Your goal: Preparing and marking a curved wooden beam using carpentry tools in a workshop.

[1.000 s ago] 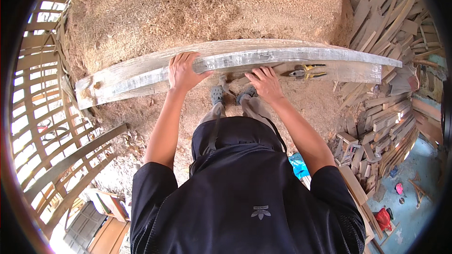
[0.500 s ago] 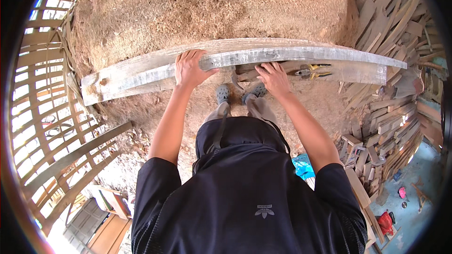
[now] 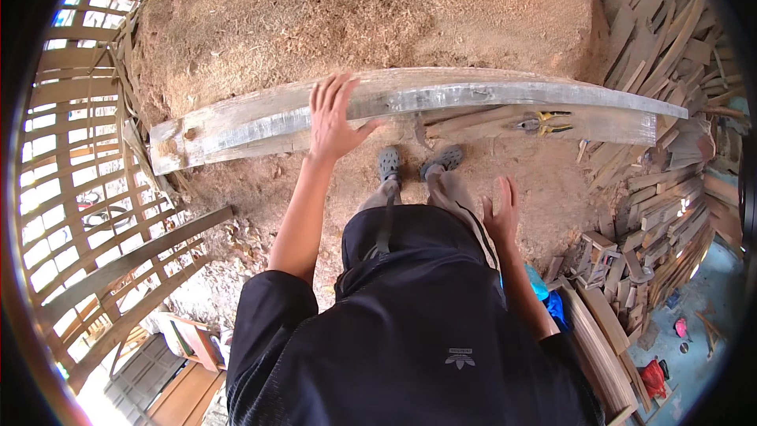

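A long, weathered plank [image 3: 505, 95] with a pale whitish edge lies across in front of me, along a wider wooden board [image 3: 169, 146]. My left hand [image 3: 334, 122] is over the plank left of the middle, fingers spread and thumb out; whether it touches the wood I cannot tell. Away from the plank, my right hand [image 3: 502, 213] is beside my right thigh, its fingers stretched and holding nothing. Pliers [image 3: 542, 122] with yellow and black handles lie on the board right of the middle. A curved, dark piece [image 3: 423, 131] shows at the board's near edge; its kind is unclear.
Beyond the plank rises a large mound of brown shavings [image 3: 378, 16]. Scrap wood [image 3: 654, 213] is heaped along the right side. On the left stands a wooden slat lattice [image 3: 71, 142], with a long slat [image 3: 142, 264] reaching inward. My grey clogs [image 3: 389, 162] stand close to the board.
My right hand has left the plank and drawn back toward my right thigh. The left hand's fingers have lifted and spread. The view has shifted slightly.
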`<state>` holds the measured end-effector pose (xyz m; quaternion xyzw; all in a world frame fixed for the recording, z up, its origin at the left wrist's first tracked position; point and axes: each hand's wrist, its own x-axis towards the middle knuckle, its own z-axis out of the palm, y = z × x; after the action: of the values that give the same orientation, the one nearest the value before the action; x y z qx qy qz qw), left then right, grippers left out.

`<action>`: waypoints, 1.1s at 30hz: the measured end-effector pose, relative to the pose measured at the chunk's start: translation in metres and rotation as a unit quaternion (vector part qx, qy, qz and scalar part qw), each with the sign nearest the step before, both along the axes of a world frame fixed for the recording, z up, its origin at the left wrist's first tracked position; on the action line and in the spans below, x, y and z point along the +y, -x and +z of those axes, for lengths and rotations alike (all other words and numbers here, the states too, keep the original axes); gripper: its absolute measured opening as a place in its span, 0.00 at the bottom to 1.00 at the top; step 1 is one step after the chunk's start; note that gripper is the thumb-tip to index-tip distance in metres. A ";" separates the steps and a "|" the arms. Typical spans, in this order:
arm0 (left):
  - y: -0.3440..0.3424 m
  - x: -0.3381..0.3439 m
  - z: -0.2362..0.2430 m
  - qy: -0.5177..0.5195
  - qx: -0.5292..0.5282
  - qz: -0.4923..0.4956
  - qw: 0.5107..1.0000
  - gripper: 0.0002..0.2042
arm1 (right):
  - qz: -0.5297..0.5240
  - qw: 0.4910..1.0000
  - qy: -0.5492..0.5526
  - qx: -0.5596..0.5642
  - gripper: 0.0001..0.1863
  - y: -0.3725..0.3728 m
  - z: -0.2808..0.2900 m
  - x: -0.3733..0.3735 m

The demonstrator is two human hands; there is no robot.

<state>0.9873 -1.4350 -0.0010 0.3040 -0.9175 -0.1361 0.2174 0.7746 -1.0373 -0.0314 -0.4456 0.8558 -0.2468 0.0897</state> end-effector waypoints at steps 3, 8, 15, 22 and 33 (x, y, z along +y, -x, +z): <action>-0.048 0.021 -0.010 0.044 0.085 0.057 0.994 0.43 | -0.075 0.997 -0.010 -0.017 0.32 -0.034 -0.009 0.041; -0.124 0.105 -0.072 -0.073 0.122 0.239 0.961 0.36 | -0.217 0.973 -0.023 -0.077 0.31 -0.075 -0.048 0.103; -0.294 0.248 -0.293 -0.862 -0.029 0.339 0.376 0.47 | -0.226 0.963 0.013 -0.144 0.28 -0.107 -0.075 0.145; -0.255 0.340 -0.215 -0.862 -0.059 0.243 0.441 0.45 | -0.283 0.953 0.027 -0.107 0.25 -0.165 -0.081 0.279; -0.316 0.421 -0.233 -0.385 -0.325 -0.094 0.859 0.43 | -0.512 0.824 -0.069 -0.233 0.26 -0.391 -0.175 0.560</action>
<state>1.3029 -1.0137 -0.2339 0.3024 -0.8347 -0.3916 -0.2416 1.1653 -0.4777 -0.2060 0.1342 0.9293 -0.2944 0.1779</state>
